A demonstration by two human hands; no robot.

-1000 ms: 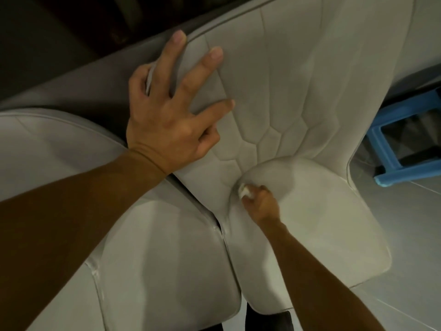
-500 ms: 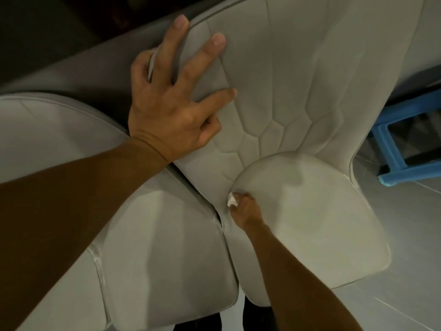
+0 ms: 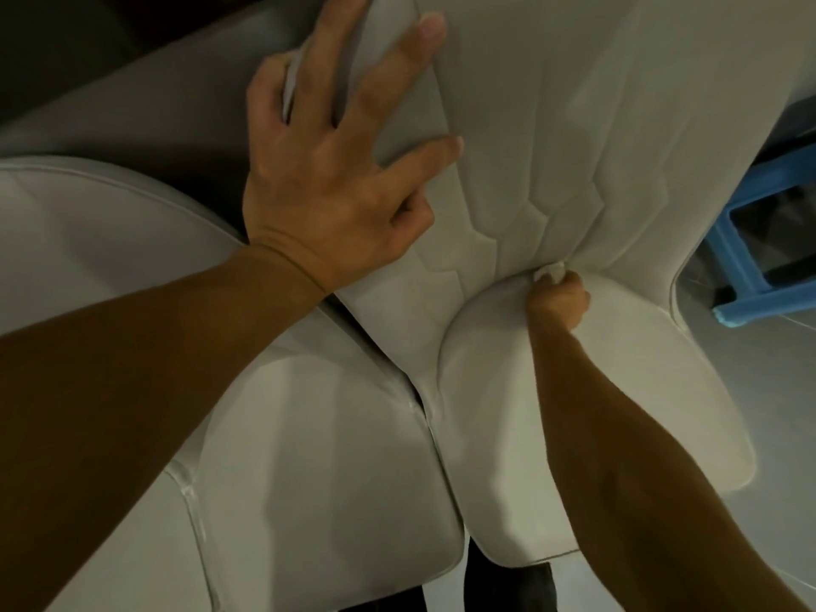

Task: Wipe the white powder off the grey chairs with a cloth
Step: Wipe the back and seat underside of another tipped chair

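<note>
Pressing flat with fingers spread, the left hand (image 3: 335, 170) rests on the backrest of the grey chair (image 3: 574, 103). The right hand (image 3: 558, 300) curls tightly round a small white cloth (image 3: 549, 271), which sits in the crease where backrest meets seat. A second chair (image 3: 309, 457) stands just beside it.

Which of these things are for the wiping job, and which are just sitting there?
For the job: white cloth; right hand gripping it; left hand pressing on the quilted grey chair; second grey chair beside it.
Just there: blue stool; tiled floor.
</note>
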